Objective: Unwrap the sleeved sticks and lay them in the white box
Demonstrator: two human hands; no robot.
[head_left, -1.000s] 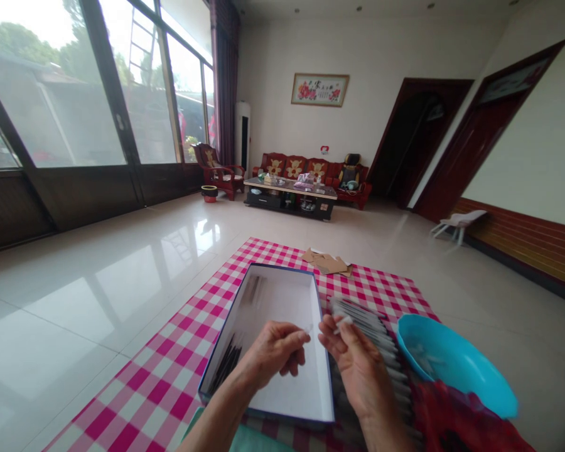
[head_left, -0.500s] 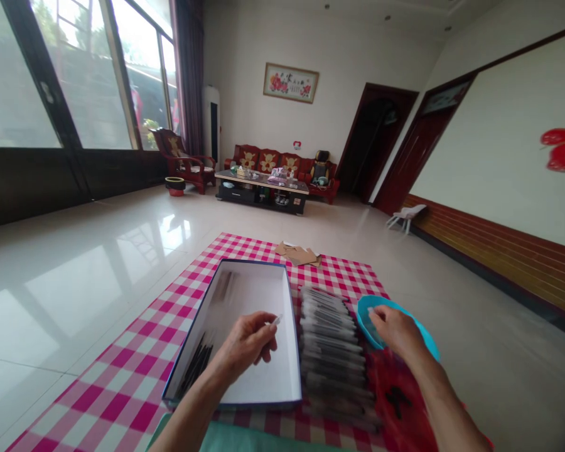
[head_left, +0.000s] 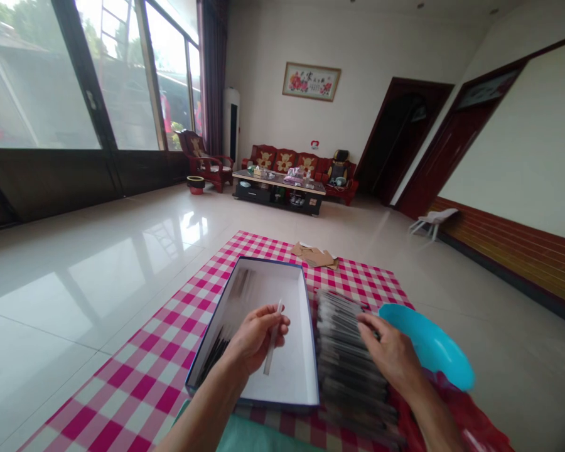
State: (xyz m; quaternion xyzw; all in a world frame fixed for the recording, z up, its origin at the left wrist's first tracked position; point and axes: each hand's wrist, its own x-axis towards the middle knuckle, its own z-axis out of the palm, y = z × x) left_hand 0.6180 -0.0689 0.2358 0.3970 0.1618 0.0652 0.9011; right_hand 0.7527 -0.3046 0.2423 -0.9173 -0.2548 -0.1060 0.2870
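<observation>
In my left hand [head_left: 261,336] is a narrow clear plastic tube [head_left: 270,355], pinched between thumb and fingers and tilted over a shallow white box with a blue rim [head_left: 312,333]. Along the box's left side lie several thin black rods [head_left: 214,355]. My right hand [head_left: 388,348] hovers at the right edge of a blurred pile of slim clear-and-black pen-like sticks [head_left: 346,351]. Its fingers are loosely apart, and nothing shows between them. Beside that hand stands a blue plastic bowl [head_left: 433,339], partly hidden by it.
A pink-and-white checked cloth [head_left: 136,376] lies under everything. Torn cardboard pieces [head_left: 315,255] are at its far edge. A red plastic bag [head_left: 475,420] sits below the bowl, and a green cloth [head_left: 258,436] is at the near edge. Farther off stand a coffee table [head_left: 277,188] and a sofa.
My right hand has come away from the blue bowl to the pile's edge. My left hand has turned, so the clear tube's length now shows. The view has swung slightly left.
</observation>
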